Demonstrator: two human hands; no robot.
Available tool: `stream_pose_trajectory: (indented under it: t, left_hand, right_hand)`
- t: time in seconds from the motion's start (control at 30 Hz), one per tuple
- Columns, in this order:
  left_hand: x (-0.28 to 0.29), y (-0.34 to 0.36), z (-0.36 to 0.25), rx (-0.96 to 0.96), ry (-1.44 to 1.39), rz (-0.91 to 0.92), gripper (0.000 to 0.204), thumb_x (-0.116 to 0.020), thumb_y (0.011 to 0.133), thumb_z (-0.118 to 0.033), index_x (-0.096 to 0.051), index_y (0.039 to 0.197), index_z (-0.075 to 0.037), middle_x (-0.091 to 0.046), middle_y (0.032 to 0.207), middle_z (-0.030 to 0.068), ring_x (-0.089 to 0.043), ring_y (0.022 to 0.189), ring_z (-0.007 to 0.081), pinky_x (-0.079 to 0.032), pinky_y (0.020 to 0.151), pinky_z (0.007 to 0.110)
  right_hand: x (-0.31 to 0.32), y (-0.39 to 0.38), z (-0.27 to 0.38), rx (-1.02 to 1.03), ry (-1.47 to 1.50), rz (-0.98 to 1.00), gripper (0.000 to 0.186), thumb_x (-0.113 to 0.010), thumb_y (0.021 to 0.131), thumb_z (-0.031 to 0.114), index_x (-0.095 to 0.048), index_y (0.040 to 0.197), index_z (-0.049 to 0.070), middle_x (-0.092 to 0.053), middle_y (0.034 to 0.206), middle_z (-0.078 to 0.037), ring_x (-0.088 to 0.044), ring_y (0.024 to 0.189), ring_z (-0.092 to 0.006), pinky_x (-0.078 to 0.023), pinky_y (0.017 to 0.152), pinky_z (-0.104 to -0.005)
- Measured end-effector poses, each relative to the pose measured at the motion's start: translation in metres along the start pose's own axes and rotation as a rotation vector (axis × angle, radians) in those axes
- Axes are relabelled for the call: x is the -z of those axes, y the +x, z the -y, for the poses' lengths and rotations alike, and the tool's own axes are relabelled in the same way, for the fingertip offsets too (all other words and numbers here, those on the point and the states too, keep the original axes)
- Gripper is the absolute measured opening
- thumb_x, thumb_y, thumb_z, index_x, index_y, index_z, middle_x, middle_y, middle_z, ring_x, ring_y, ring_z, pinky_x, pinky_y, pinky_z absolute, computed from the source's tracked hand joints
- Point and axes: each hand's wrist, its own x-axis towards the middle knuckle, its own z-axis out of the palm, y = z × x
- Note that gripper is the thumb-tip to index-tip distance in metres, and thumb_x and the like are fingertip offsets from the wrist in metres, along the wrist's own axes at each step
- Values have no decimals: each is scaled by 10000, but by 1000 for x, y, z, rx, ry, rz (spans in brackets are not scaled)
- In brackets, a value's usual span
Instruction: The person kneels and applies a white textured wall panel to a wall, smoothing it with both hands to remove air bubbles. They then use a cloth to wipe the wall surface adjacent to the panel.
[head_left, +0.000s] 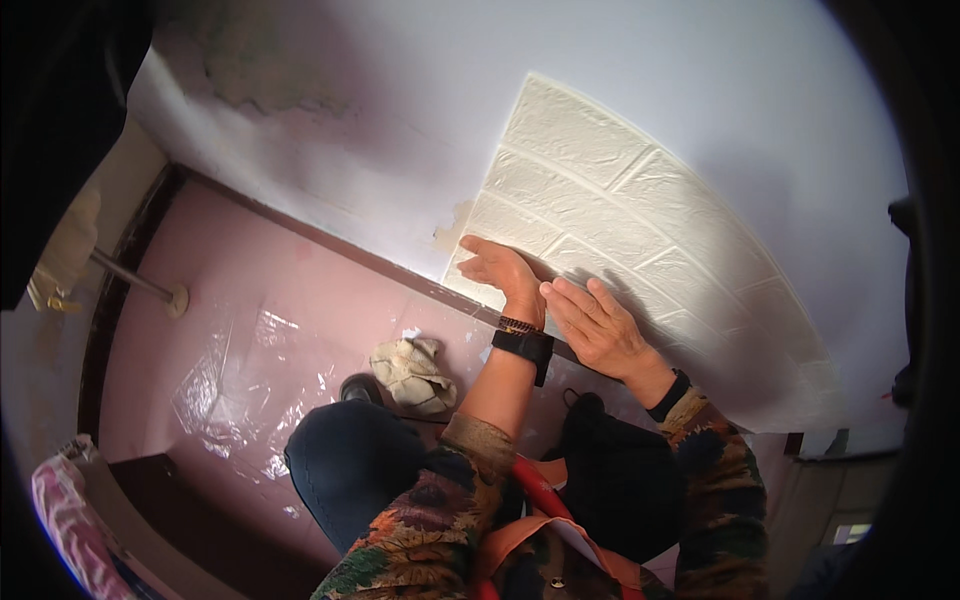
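Observation:
A cream brick-patterned foam wall panel (600, 190) lies against the pale wall, its lower edge down by the dark baseboard. My left hand (500, 273) presses near the panel's lower left corner, fingers stretched toward its left edge. Further right, my right hand (598, 325) is held over the lower part of the panel, fingers extended; whether it touches the surface I cannot tell. Neither hand holds anything. A small tan bare patch (452, 228) of wall shows just beside the panel's left edge.
A crumpled whitish cloth (414, 374) lies on the pink floor (230, 260) near my knee. Clear plastic film (215, 390) is spread to its left. A metal pole (135, 277) meets the floor at far left. Peeling plaster (270, 70) marks the wall at upper left.

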Motion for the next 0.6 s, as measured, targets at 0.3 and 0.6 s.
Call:
stream_pose_trajectory:
  t: [0.3, 0.6]
  left_hand:
    - [16, 4, -12, 19, -34, 51, 1010, -219, 976, -715, -45, 1536, 107, -65, 1629, 273, -120, 1518, 354, -154, 1238, 411]
    - [-9, -38, -50, -61, 30, 381, 1031, -225, 972, -718, -17, 1522, 128, 17, 1621, 292, -17, 1526, 348, -93, 1240, 428]
  right_hand:
    - [69, 6, -3, -292, 56, -274, 345, -586, 914, 63, -649, 1253, 54, -616, 1367, -43, -508, 1348, -194, -287, 1215, -415]
    - [84, 7, 2, -407, 33, -400, 381, -600, 892, 25, -632, 1270, 55, -585, 1400, -50, -496, 1355, -190, -291, 1219, -413]
